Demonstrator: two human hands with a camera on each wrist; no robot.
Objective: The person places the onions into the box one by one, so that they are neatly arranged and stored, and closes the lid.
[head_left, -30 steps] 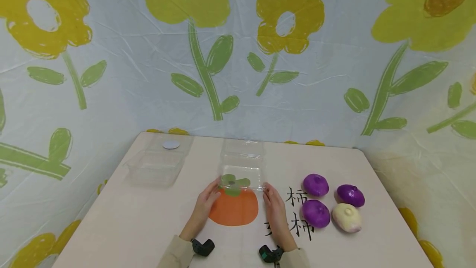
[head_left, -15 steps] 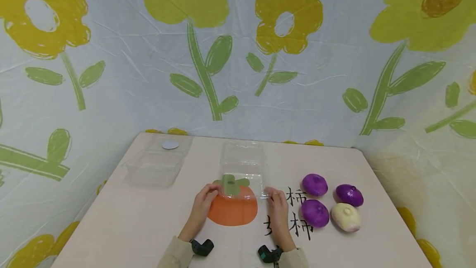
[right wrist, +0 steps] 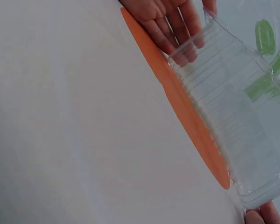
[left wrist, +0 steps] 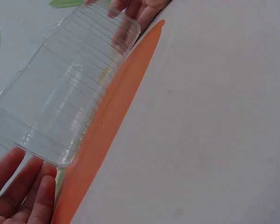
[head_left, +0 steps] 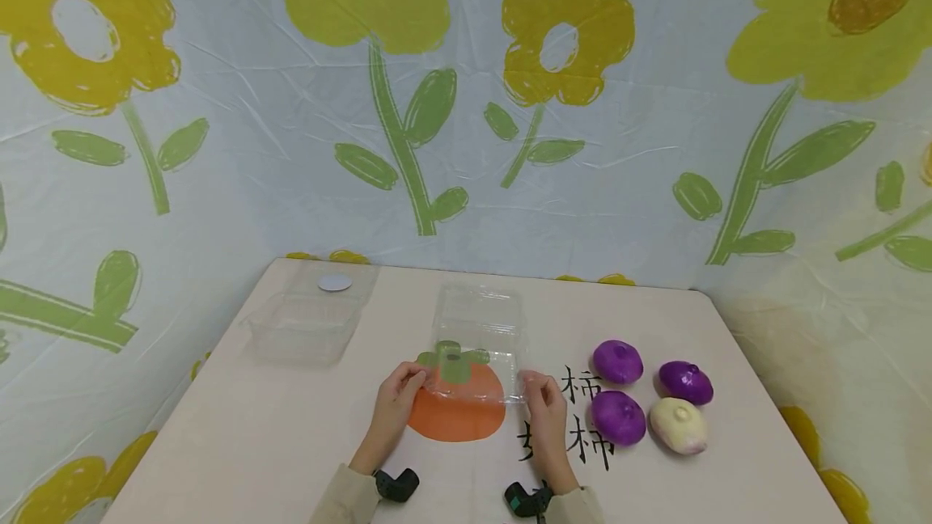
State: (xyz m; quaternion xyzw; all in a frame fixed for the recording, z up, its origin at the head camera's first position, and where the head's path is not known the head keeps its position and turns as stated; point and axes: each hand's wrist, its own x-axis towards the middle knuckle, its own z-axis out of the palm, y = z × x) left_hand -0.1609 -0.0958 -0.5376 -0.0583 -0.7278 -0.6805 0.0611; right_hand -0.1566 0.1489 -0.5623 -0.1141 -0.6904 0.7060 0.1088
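A clear plastic box (head_left: 476, 346) with its lid folded back lies over the orange fruit print in the head view. My left hand (head_left: 396, 407) pinches its near left corner, and my right hand (head_left: 546, 419) pinches the near right corner. The left wrist view shows the ribbed box (left wrist: 60, 88) between both hands, its near side lifted off the cloth. In the right wrist view, fingers of the other hand show through the clear wall of the box (right wrist: 238, 107).
At the left rests another open clear box (head_left: 302, 330), with a white round label (head_left: 335, 283) on its lid. On the right are several vegetable-like pieces: purple ones (head_left: 617, 361) and a cream one (head_left: 679, 425). A flower-print sheet (head_left: 466, 184) stands behind the table.
Both hands have drawn the box toward the near side. Their fingers have closed from resting along its sides to pinching its near corners.
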